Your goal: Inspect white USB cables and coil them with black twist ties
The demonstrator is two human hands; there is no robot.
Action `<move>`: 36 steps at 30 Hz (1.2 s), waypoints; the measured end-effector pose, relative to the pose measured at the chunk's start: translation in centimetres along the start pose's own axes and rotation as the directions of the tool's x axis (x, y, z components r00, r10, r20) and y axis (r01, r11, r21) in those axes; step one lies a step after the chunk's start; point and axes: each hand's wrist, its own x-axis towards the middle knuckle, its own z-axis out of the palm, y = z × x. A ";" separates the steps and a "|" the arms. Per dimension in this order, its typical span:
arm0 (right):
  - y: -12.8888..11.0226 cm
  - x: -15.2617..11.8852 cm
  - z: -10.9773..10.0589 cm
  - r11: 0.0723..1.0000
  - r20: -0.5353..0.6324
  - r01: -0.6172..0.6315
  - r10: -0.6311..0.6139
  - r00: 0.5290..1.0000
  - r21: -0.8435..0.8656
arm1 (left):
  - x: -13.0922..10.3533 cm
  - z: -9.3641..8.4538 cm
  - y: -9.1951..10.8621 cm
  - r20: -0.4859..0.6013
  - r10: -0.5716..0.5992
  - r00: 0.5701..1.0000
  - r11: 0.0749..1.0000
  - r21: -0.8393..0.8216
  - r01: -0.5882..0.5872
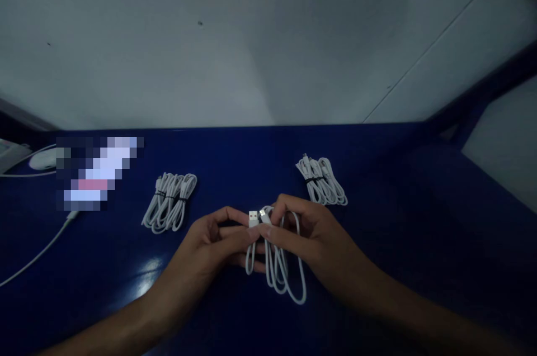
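Observation:
Both of my hands hold a white USB cable above the blue table, its loops hanging down loosely. My left hand pinches it just below the USB plug, thumb in front. Beside that plug, my right hand grips the cable near a smaller plug with thumb and forefinger; several loops hang below the fingers. Parts of the cable behind the fingers are hidden. To the left lies a group of coiled white cables with black ties, and another tied group lies beyond my right hand.
A blue table runs up to a pale wall. At the left are a blurred-out bright device with a white cord and a white rounded object. A blue frame bar slants at the right.

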 end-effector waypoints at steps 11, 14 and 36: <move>0.1 0.0 -0.1 1.000 0.011 0.002 -0.002 1.000 0.005 | 0.3 -0.3 -0.3 0.001 0.006 1.000 1.000 0.015 -0.006; 0.0 0.0 -0.1 1.000 0.006 0.008 -0.008 1.000 -0.001 | 0.2 -0.3 -0.3 0.009 0.006 1.000 1.000 0.010 -0.006; 0.1 0.1 0.0 0.999 0.015 0.029 -0.029 0.999 0.013 | -0.1 0.0 -0.3 -0.009 0.006 1.000 1.000 0.027 -0.006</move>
